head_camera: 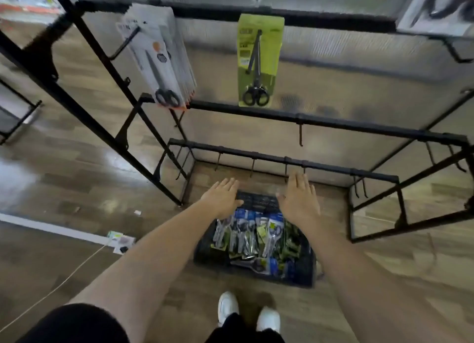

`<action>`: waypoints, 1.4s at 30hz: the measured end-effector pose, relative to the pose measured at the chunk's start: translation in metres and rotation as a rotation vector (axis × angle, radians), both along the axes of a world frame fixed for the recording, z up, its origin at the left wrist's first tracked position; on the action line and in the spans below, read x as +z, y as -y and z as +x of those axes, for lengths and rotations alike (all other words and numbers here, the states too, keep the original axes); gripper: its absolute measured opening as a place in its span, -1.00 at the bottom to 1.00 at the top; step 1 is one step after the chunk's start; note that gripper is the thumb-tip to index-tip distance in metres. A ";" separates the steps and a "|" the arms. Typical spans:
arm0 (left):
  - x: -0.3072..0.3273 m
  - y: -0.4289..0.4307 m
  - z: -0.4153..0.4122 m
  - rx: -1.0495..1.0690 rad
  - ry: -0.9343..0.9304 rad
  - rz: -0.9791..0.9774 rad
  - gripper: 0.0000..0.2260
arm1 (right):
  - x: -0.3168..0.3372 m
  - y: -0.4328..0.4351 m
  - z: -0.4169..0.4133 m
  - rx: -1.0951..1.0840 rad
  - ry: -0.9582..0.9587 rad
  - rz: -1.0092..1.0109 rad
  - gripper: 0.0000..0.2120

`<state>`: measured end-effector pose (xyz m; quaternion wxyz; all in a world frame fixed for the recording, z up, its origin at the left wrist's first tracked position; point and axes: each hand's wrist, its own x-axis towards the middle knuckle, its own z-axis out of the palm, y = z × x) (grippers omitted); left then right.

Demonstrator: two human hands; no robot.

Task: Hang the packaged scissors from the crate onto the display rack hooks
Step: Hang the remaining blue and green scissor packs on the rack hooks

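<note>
We reach over the crate, both hands flat and holding nothing

Our white shoes (228, 307) stand on a glossy wood-plank floor (77, 176). Just ahead, on that floor, a dark plastic crate (304, 273) holds the packaged scissors (251, 236). Our left hand (221, 194) and right hand (298, 199) hover palm-down over its far end, fingers straight. Beyond, the black metal rack (333, 123) carries thin hooks (300, 137), a green pack (259, 60) and white packs (159, 58).
</note>
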<state>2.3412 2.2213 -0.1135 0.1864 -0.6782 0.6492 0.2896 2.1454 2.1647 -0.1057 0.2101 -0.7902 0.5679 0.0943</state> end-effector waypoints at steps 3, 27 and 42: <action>-0.052 0.001 -0.007 0.013 -0.048 0.020 -0.44 | -0.052 0.000 0.000 0.008 -0.002 0.026 -0.36; -0.608 0.127 -0.126 -0.082 -0.173 -0.146 -0.60 | -0.610 0.130 -0.095 -0.078 -0.246 0.302 -0.68; -0.612 0.141 -0.123 -0.120 -0.069 -0.079 -0.58 | -0.620 0.121 -0.087 0.051 -0.240 0.237 -0.11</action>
